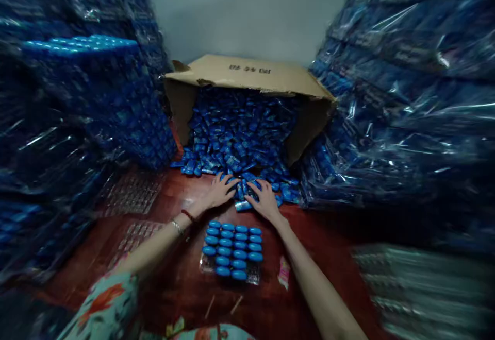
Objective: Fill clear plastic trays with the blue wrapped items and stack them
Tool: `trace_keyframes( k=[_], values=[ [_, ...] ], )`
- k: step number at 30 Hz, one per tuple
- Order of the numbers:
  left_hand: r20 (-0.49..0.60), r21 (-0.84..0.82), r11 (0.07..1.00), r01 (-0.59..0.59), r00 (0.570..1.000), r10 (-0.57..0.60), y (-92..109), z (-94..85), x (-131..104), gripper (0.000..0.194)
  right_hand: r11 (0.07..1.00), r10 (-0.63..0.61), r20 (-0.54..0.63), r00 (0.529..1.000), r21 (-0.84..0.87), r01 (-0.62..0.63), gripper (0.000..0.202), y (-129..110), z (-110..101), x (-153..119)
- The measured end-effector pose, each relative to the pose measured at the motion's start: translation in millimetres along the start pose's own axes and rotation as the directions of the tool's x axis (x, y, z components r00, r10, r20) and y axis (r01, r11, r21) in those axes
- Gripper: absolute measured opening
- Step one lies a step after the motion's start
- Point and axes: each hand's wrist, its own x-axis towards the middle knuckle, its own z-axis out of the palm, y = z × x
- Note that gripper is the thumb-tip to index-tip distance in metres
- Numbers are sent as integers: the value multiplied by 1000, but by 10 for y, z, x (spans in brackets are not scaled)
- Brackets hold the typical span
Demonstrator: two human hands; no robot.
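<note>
The left hand [221, 191], fingers spread, touched the heaped blue packets [234, 162]; one loose packet [242, 206] lay crosswise between the hands, nearer the right hand [266, 201], its fingers also spread. Whether either gripped anything was unclear.

The box [251, 74] is matt brown cardboard, its edges torn and rough. The small pieces [240, 139] spilling from it look like glossy blue plastic, as do the smooth, rounded ones [240, 245] in the clear, shiny plastic tray [253, 273]. Crinkled, glossy clear film covers the stacks [406, 87]. The reddish surface [181, 190] has a dull sheen; the wall [247, 15] looks smooth and matt.
</note>
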Motion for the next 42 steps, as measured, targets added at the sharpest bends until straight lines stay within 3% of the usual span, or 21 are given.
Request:
trace_keyframes(
  k=[5,9,11,14,16,19,22,27,30,33,37,39,41,42],
  values=[
    [89,-157,984,87,993,-73,-68,-5,-537,57,997,-77,142,987,0,78,47,-90,-108,-409],
    [-5,-370,920,132,990,-144,-141,-124,-801,60,1000,7,151,989,3,-8,35,-164,-371,-350],
    [-74,-404,905,132,982,-176,-173,-201,-829,49,999,39,186,982,5,-41,33,-252,-485,-194],
    [-115,-341,927,157,972,-207,-191,-287,-775,37,1000,-14,357,934,16,8,34,-437,-529,95],
    [-66,-244,959,145,984,-166,-186,-301,-718,39,998,-66,447,892,31,59,35,-553,-478,267],
    [45,-99,989,108,994,-104,-188,-253,-673,58,994,-102,532,841,27,104,44,-652,-376,435],
    [51,-94,991,100,994,-95,-238,-181,-727,61,990,-129,593,795,32,136,45,-643,-338,457],
    [-89,-170,982,84,991,-100,-250,-125,-975,43,993,-110,632,767,36,113,43,-509,-357,302],
    [-138,-166,975,146,976,-170,-120,-124,-1092,31,998,-60,635,770,32,51,53,-445,-338,273],
    [-197,-306,932,196,945,-263,28,-130,-1161,28,997,-62,623,779,80,16,61,-417,-302,303],
    [-245,-651,705,281,801,-546,135,-190,-1370,32,984,-92,541,836,179,-8,51,-398,-281,239],
    [-218,-740,600,304,736,-641,171,-268,-1597,36,960,-65,405,912,274,-53,39,-359,-309,88],
    [-242,-720,606,339,695,-677,229,-377,-1887,36,896,56,185,981,424,-131,31,-285,-390,-166],
    [-268,-680,639,359,689,-673,273,-435,-2038,34,843,160,80,984,508,-179,30,-240,-454,-330]
  ],
)
